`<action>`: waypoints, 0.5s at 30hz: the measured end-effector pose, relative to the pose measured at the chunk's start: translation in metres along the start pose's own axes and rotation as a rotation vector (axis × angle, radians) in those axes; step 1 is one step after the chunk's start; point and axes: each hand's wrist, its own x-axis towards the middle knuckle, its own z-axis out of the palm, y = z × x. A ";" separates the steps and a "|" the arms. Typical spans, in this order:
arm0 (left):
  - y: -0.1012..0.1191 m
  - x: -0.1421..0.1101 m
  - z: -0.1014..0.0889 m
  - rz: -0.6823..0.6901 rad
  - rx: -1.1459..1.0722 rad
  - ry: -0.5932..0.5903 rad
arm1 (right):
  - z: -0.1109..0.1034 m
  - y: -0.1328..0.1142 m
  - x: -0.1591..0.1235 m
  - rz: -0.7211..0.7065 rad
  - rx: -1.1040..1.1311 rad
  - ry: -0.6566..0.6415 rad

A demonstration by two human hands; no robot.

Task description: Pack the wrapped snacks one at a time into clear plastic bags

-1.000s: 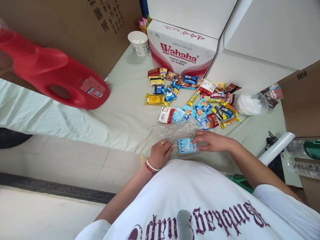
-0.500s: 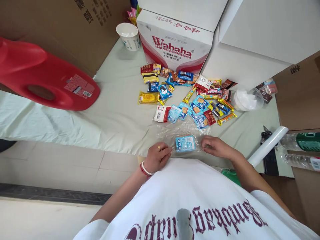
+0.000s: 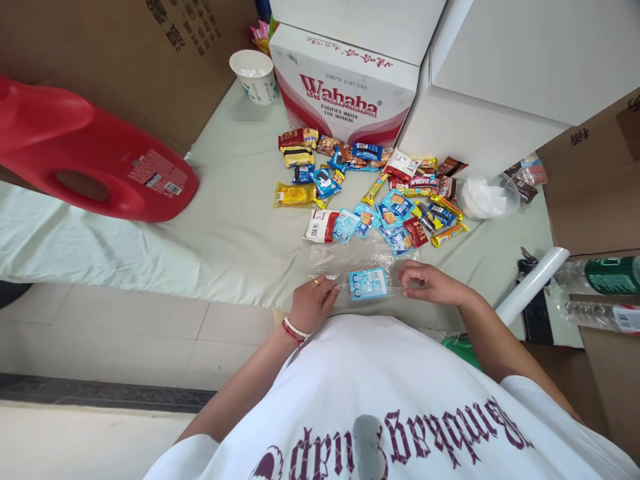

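A clear plastic bag (image 3: 327, 257) lies flat at the table's front edge, close to my body. On or inside it, I cannot tell which, is a light blue snack packet (image 3: 369, 283). My left hand (image 3: 314, 303), with a ring and beaded bracelet, pinches the bag's near edge left of the packet. On the other side my right hand (image 3: 433, 283) has its thumb and fingers curled together at the bag's edge. Just beyond the bag lie several blue cracker packets (image 3: 395, 207) and a white-and-red packet (image 3: 321, 227).
Several wrapped snacks spread in front of a Wahaha water carton (image 3: 345, 93). A paper cup (image 3: 255, 77) stands left of it, a big red jug (image 3: 100, 153) farther left. To the right are a clear plastic bowl (image 3: 489, 197), a white roll (image 3: 533, 287) and plastic bottles (image 3: 600, 317).
My right hand has shifted slightly up, its fingers lifting a little at the bag's edge. My left hand stays at the bag's left side. The view has moved slightly.
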 end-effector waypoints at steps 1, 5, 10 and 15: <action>-0.001 0.001 0.002 -0.025 0.008 -0.003 | -0.001 0.003 0.003 0.032 0.018 -0.002; -0.004 0.003 0.008 -0.123 0.073 0.003 | -0.003 0.020 0.014 0.199 0.038 0.044; -0.005 0.008 0.015 -0.178 0.189 0.111 | -0.010 0.023 0.028 0.246 -0.237 0.109; -0.002 0.013 0.018 -0.324 0.238 0.253 | -0.017 -0.019 0.071 0.130 -0.661 0.298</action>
